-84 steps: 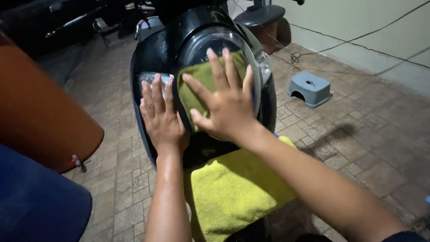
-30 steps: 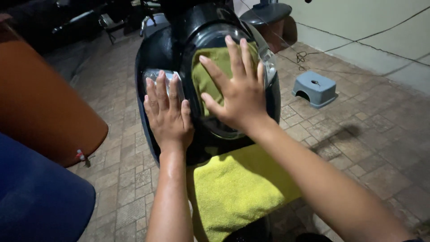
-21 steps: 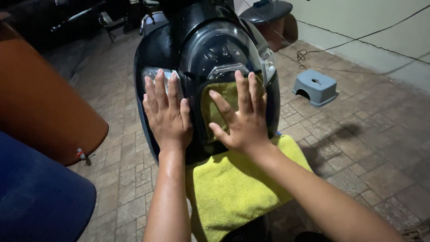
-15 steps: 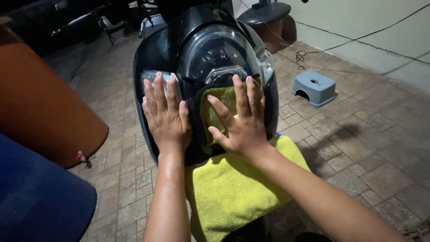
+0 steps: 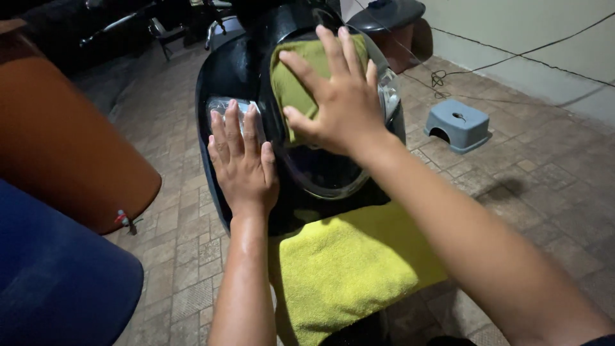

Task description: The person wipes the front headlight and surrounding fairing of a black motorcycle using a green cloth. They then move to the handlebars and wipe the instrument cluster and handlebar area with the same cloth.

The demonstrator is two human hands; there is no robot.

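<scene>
The right hand (image 5: 336,102) has slid the green cloth (image 5: 296,83) farther up the scooter's front panel (image 5: 240,70), fingers spread flat; the left hand (image 5: 240,163) stays braced, fingers together.

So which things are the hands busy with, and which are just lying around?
In use:
- right hand pressing a folded olive-green cloth
- the glossy dark scooter front with its clear dial cover
- left hand flat on the scooter panel

Lying about:
- bright yellow towel below the dial
- small grey plastic stool
- black cable by the wall
</scene>
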